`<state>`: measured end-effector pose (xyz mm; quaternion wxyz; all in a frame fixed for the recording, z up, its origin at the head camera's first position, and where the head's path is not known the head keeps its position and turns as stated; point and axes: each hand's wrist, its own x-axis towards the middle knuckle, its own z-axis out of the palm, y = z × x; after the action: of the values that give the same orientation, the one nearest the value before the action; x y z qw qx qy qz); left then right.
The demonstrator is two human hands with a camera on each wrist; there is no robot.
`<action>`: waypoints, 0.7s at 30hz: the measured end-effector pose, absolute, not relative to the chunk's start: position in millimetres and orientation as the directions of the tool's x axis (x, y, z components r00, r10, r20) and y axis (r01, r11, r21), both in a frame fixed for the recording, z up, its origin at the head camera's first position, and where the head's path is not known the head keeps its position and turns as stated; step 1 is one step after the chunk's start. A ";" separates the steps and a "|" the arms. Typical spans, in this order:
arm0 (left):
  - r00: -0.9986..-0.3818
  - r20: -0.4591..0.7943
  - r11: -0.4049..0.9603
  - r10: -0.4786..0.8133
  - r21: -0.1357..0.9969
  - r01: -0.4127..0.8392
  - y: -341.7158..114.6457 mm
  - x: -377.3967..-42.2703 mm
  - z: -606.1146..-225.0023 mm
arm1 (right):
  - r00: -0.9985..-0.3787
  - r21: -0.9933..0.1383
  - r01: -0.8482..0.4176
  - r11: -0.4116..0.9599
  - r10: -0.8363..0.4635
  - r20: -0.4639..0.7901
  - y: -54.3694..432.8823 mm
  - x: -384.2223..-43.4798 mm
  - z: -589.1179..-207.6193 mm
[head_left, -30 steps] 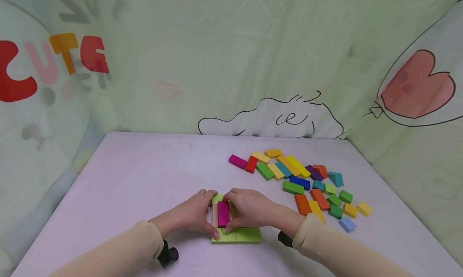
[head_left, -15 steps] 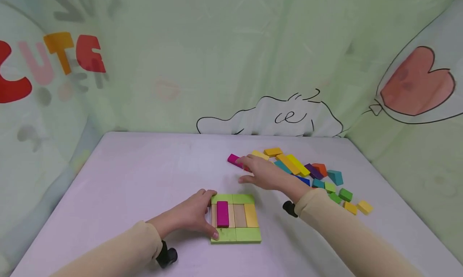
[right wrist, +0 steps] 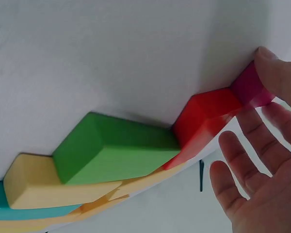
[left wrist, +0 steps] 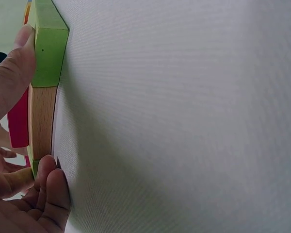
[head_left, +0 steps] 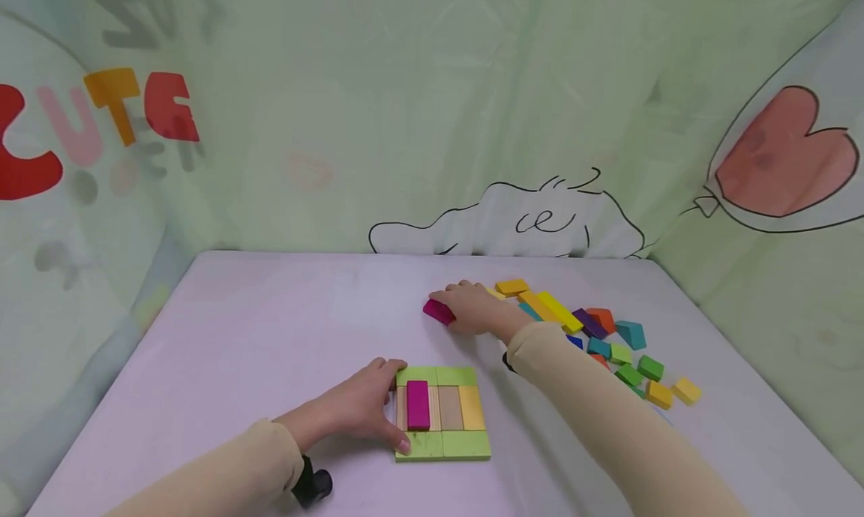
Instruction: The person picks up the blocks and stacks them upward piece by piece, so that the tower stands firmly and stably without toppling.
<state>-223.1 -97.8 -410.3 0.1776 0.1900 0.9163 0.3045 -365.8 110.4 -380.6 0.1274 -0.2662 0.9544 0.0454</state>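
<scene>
On the table's near middle lies a flat square of wooden blocks: light-green blocks (head_left: 466, 445) at near and far sides, plain wood and a yellow block (head_left: 471, 408) between. A magenta block (head_left: 418, 406) rests on top of it, left of centre. My left hand (head_left: 364, 401) holds the square's left side, thumb (left wrist: 12, 68) against the near green block (left wrist: 51, 56), fingers at the far corner. Farther back, my right hand (head_left: 472, 309) has thumb and fingers around a second magenta block (head_left: 437, 311), which sits beside a red block (right wrist: 208, 114) in the right wrist view.
Several coloured blocks lie loose at the right, among them a yellow one (head_left: 560, 312), a purple one (head_left: 589, 323) and a teal one (head_left: 631, 334). The right forearm hides some. A printed curtain (head_left: 304, 127) stands behind the white table (head_left: 270, 314).
My right hand has left the block square and moved to the far pile, where it now holds the magenta block. The left hand stays at the square's left side.
</scene>
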 end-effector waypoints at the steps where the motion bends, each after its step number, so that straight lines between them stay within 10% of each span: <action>1: -0.864 -0.211 0.743 0.457 0.624 0.241 -97.5 -222.9 -410.2 | -0.830 0.025 -0.512 0.858 -0.487 -0.272 108.9 -365.2 -380.1; 21: -0.870 -0.214 0.746 0.445 0.625 0.228 -96.9 -222.1 -407.8 | -0.823 -0.090 -0.536 0.840 -0.543 -0.169 128.1 -336.2 -372.2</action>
<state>-222.1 -96.9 -407.8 0.1776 0.1834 0.9174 0.3051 -336.2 128.1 -372.2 0.0943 -0.2825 0.9544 -0.0194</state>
